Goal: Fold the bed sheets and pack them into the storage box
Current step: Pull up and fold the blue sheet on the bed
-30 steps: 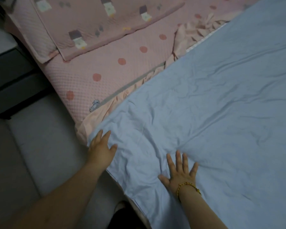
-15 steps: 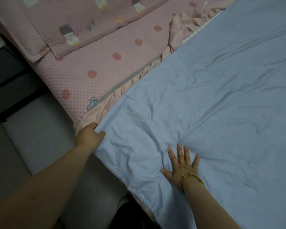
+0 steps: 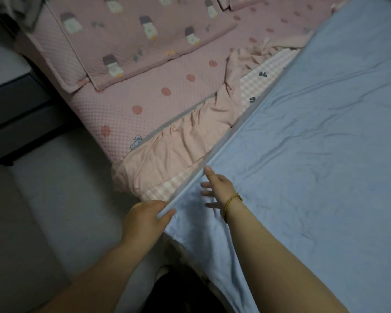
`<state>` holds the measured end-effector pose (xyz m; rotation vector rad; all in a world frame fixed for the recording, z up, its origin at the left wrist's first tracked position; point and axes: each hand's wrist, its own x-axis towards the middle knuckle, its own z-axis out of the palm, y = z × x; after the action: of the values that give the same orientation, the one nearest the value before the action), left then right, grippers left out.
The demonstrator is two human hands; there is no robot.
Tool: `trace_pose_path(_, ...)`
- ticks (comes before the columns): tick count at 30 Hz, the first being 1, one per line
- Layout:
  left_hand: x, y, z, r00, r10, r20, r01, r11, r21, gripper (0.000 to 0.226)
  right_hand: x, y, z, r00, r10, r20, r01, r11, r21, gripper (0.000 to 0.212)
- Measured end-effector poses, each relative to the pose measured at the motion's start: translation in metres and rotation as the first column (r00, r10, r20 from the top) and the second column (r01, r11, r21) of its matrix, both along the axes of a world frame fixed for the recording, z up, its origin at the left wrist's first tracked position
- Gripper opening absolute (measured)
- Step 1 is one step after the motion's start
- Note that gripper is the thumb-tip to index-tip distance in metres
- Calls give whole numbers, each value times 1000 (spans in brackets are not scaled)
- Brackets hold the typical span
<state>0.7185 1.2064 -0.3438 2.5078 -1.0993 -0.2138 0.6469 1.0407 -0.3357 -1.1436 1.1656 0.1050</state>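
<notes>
The left hand (image 3: 145,216) pinches the near corner of the light blue bed sheet (image 3: 314,141), thumb on top of the hem. Just right of it, the right hand (image 3: 219,190) rests spread and unclenched on the sheet, a gold bracelet (image 3: 231,201) at its wrist. Beyond both hands lies a peach ruffled cover (image 3: 181,145).

bare forearms, right wrist (image 3: 231,203) — gold bracelet (image 3: 233,198)
</notes>
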Motion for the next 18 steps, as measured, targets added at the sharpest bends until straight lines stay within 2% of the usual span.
trace_pose_path(3,-12,3,3,990,-122,65,126,990,-65,34,11,10,21,999,-24,21,25,999,-35,25)
trace_pose_path(6,-18,6,7,984,-179,26,180,969,-168,36,2,9,34,996,-90,6,90,988,-124,18)
trace_pose_path(8,-18,7,10,978,-207,-29,198,961,-191,36,-12,4,42,1000,-23,-5,22,993,-113,11)
trace_pose_path(11,-34,5,26,953,-290,-86,270,944,-191,36,-47,-5,53,995,95,-24,-98,983,-156,27)
trace_pose_path(15,-88,0,47,937,-345,-51,329,923,-202,37,-105,-16,66,978,204,-46,-209,952,-223,28)
trace_pose_path(18,-139,-5,52,941,-318,-117,296,940,-167,52,-155,-21,71,973,226,-44,-230,942,-245,28)
